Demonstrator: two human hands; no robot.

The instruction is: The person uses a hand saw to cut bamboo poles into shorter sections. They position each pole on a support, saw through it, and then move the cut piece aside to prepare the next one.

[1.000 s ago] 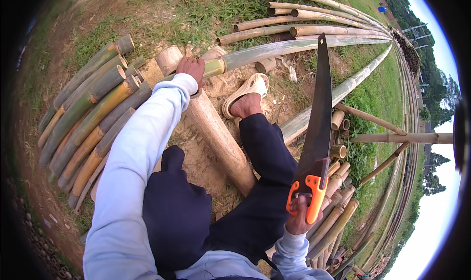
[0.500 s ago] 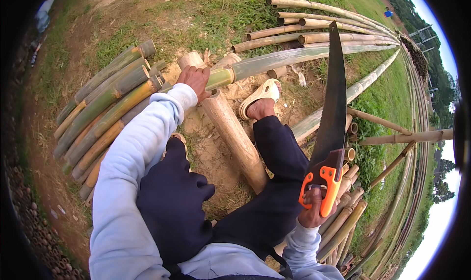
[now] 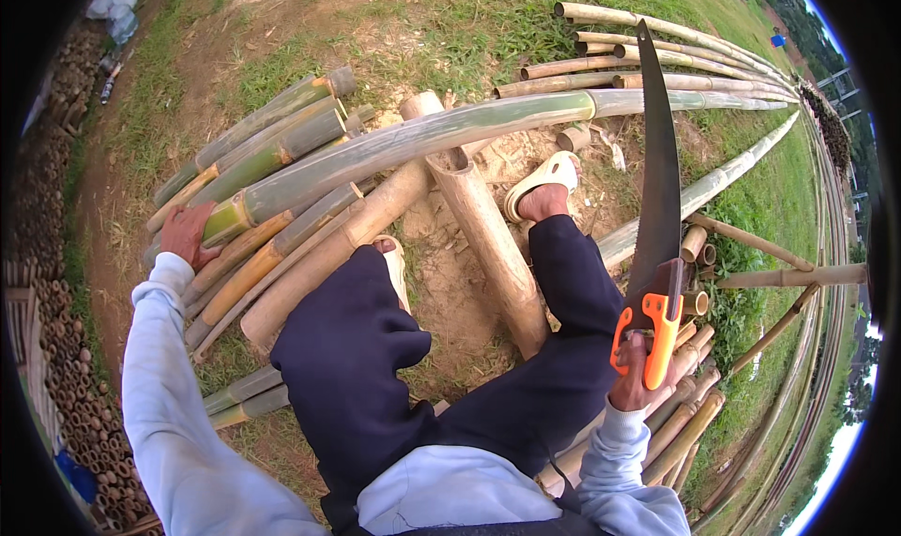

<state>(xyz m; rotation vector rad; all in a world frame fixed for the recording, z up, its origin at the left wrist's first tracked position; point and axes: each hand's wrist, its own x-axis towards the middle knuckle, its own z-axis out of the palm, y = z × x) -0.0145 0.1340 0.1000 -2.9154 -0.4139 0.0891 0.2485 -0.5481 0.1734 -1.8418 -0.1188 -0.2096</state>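
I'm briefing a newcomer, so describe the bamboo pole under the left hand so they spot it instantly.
Find the stack of short cut bamboo on the left. The bamboo pole crosses over it, green-grey, with the left hand on its left stretch. Unlike the stacked pieces, it runs on far to the right.

The left hand [image 3: 190,235] hides part of the long bamboo pole [image 3: 422,130] beneath it. Inside the right hand [image 3: 637,375], the orange saw handle [image 3: 664,334] is partly covered, and far beyond this hand, one blue object [image 3: 778,40] is too small to recognise.
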